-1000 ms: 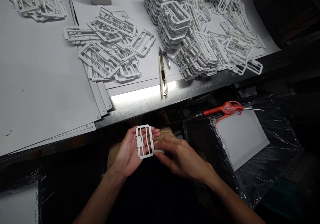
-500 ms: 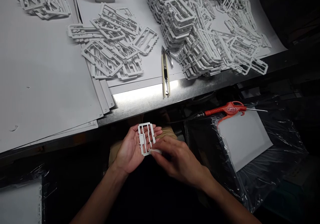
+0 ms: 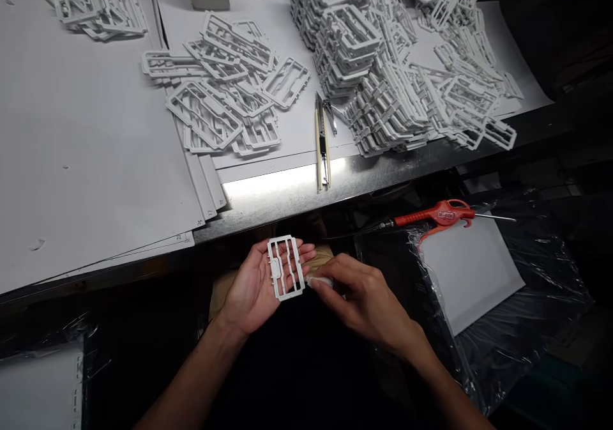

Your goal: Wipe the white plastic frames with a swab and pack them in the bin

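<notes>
My left hand (image 3: pixel 256 289) lies palm up below the table edge and holds a small white plastic frame (image 3: pixel 286 268) across its fingers. My right hand (image 3: pixel 361 302) is just right of the frame, its fingers pinched on a small white tool or piece (image 3: pixel 320 282) whose tip touches the frame's right edge. Both hands hover over my lap in the dark space under the bench.
On the steel table (image 3: pixel 287 193) lie white sheets (image 3: pixel 86 161), a loose spread of white frames (image 3: pixel 225 98) and tall stacks of them (image 3: pixel 383 66). A utility knife (image 3: pixel 322 142) and nail clipper (image 3: pixel 331 112) lie near the edge. A red air gun (image 3: pixel 435 215) rests on a plastic-lined box (image 3: pixel 469 270).
My right hand has slid from the frame's lower corner up to its right edge. The left hand has tilted the frame slightly and the view has shifted a little.
</notes>
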A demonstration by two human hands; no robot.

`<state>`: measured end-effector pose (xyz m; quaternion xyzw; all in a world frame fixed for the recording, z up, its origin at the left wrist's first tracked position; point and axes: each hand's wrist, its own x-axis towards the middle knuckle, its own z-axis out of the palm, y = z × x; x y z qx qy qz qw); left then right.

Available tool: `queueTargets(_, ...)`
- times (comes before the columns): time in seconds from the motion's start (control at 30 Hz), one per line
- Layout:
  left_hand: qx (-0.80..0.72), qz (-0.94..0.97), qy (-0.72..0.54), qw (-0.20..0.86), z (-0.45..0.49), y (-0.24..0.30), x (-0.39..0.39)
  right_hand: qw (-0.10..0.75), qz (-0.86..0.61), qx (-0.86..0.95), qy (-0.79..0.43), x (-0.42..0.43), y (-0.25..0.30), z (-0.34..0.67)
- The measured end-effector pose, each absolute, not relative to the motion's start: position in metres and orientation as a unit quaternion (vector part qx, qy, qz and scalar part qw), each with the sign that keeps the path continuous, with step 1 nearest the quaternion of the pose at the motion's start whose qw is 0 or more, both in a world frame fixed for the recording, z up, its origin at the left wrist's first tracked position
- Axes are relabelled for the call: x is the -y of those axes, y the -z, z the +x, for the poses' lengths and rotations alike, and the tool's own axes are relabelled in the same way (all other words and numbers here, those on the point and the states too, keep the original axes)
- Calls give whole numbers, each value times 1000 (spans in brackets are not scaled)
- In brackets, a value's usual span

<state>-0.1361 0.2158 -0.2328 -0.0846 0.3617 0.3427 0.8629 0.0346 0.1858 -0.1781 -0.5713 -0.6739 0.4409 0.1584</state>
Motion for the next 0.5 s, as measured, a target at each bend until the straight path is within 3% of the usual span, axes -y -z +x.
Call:
queueTargets(0.27,-364,-98,-355,855,-139,230,-209,194,-600,667,-397,-219,160,30)
queueTargets(0.5,-403,-79,-361,837,-141,217,-205,203,-589,698,-354,-308,137,0)
